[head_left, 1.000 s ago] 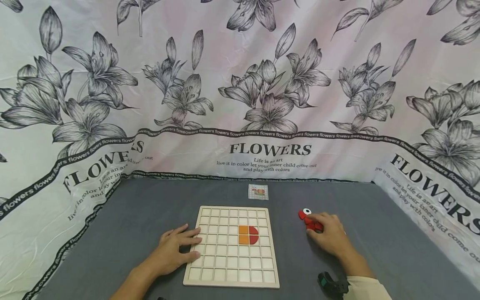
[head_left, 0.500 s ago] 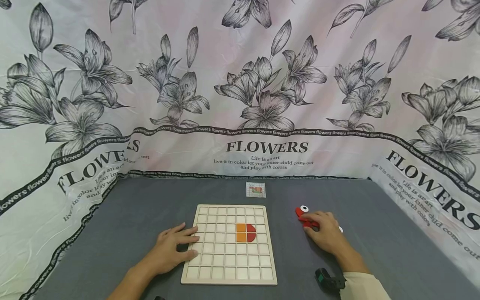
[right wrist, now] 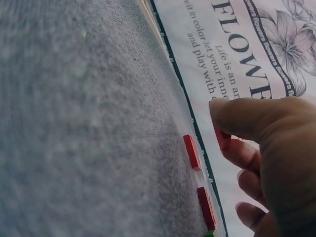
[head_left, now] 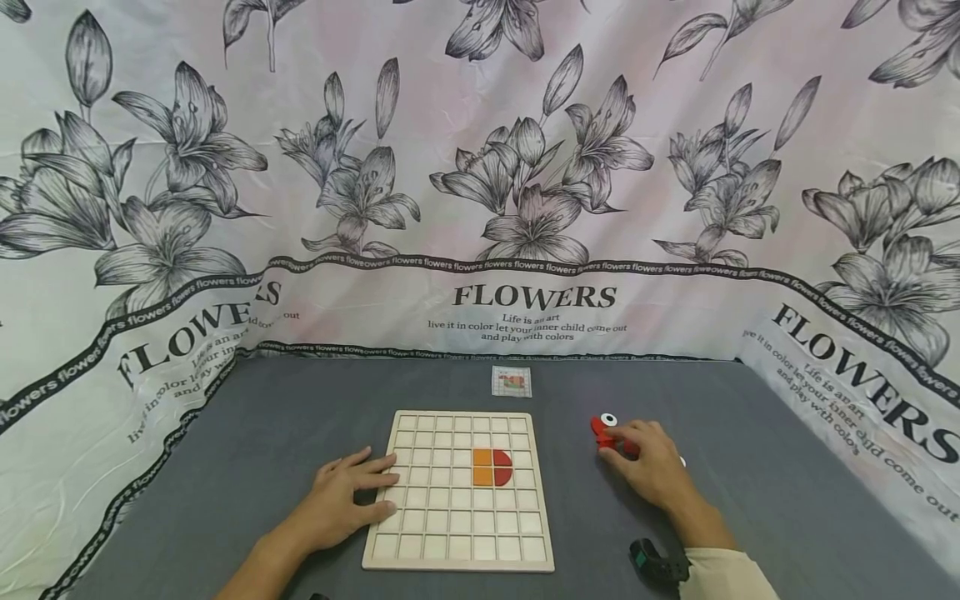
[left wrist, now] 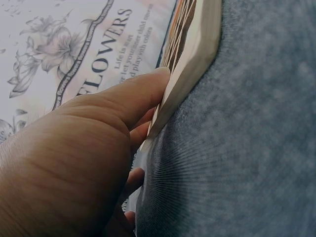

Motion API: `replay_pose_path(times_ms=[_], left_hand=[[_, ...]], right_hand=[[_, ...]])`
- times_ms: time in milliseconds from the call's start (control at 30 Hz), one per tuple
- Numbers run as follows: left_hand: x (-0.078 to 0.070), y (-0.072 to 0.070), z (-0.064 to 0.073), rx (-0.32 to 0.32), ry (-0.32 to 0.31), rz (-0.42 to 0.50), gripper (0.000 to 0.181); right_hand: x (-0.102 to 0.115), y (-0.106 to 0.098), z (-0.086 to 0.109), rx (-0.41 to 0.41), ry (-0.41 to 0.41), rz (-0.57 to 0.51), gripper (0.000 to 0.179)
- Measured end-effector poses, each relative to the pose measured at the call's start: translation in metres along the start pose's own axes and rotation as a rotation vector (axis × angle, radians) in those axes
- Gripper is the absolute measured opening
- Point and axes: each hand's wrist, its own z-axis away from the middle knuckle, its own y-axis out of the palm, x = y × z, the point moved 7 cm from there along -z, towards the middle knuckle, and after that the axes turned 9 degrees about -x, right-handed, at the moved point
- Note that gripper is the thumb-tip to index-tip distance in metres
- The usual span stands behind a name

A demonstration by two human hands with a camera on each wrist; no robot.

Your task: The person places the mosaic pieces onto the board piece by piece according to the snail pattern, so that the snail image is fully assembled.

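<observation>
My left hand (head_left: 341, 500) lies along the left edge of a pale wooden grid board (head_left: 457, 567), fingertips and thumb touching its rim. In the left wrist view the thumb (left wrist: 143, 91) presses against the side of the board (left wrist: 197, 54). Two orange squares (head_left: 483, 467) and two red quarter-circle pieces (head_left: 503, 467) sit together in the grid. To the right of the board, my right hand (head_left: 656, 471) pinches a small red piece (right wrist: 222, 138) between thumb and fingers. Other red pieces (right wrist: 191, 153) lie on the cloth below it, partly hidden by the hand in the head view.
A white disc with a black dot (head_left: 609, 419) lies beyond the right hand. A small printed picture card (head_left: 512, 382) lies behind the board on the grey cloth (head_left: 300, 408). A dark wrist device (head_left: 658, 562) shows near the right sleeve. Flower-printed curtain (head_left: 540, 300) encloses the table's back and sides.
My right hand has shifted slightly left at the red pieces, and its thumb and fingers now pinch one. The left hand has stayed on the board's edge. The head view has moved a little.
</observation>
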Motion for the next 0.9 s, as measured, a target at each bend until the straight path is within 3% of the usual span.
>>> replay_pose_path(times_ms=[467, 900], left_hand=[[-0.001, -0.001, 0.0, 0.011, -0.011, 0.008, 0.052], [0.0, 0.001, -0.001, -0.001, 0.014, 0.008, 0.05]], right_hand=[[0.013, -0.006, -0.007, -0.074, -0.01, -0.054, 0.022], [0.044, -0.021, -0.019, -0.127, -0.109, -0.122, 0.021]])
